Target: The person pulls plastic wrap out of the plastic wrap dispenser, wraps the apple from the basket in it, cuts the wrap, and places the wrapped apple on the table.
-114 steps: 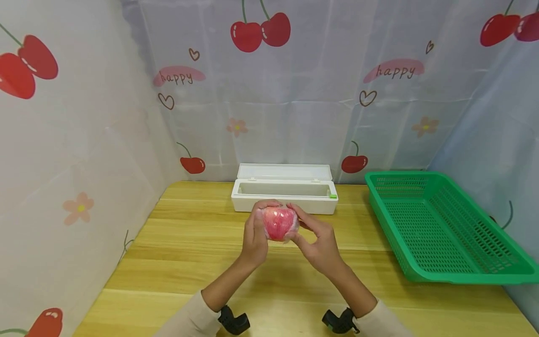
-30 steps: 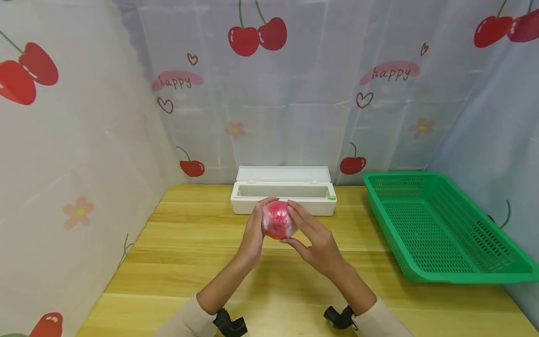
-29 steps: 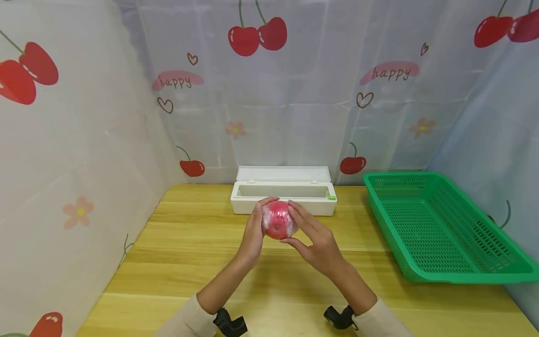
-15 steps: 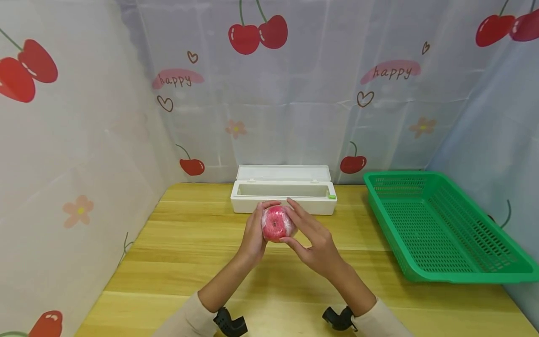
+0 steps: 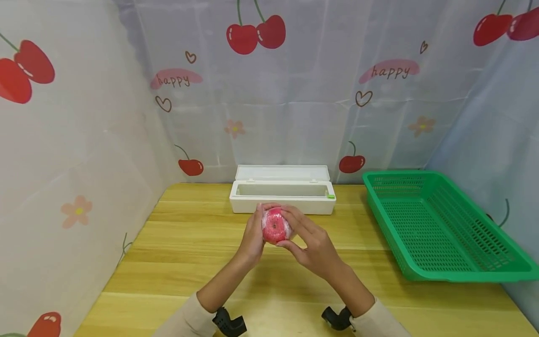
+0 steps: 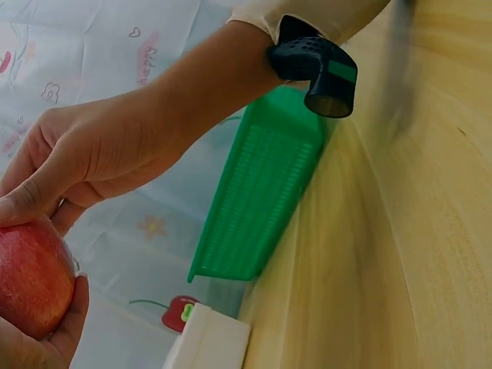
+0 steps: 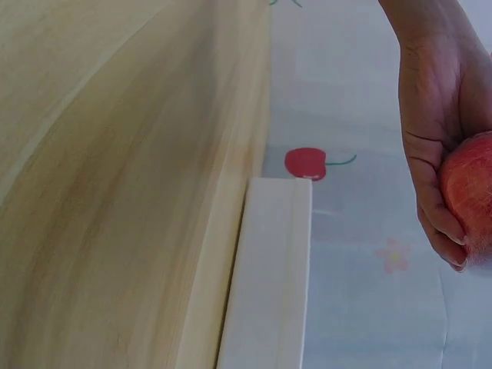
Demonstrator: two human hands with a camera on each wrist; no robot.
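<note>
A red apple [image 5: 274, 226] under clear plastic wrap is held between both hands, raised above the wooden table. My left hand [image 5: 252, 236] cups its left side, and in the right wrist view the fingers of that left hand [image 7: 434, 131] curl under the apple [image 7: 473, 188]. From the right, my right hand [image 5: 313, 245] grips it with the thumb low and the fingers over the top. The left wrist view shows the right hand [image 6: 84, 154] with its thumb on the apple [image 6: 31, 277]. The apple's dimpled end faces the head camera.
Behind the hands stands a white box [image 5: 283, 205] with its lid [image 5: 282, 172] raised and a small green piece at its right end. A green perforated basket [image 5: 414, 272] sits on the right of the wooden table [image 5: 168, 262]. Cherry-printed curtains surround the table.
The apple has been turned in the hands, so its dimpled end now faces the head camera. The right fingers have shifted further over its top. Box and basket stay put.
</note>
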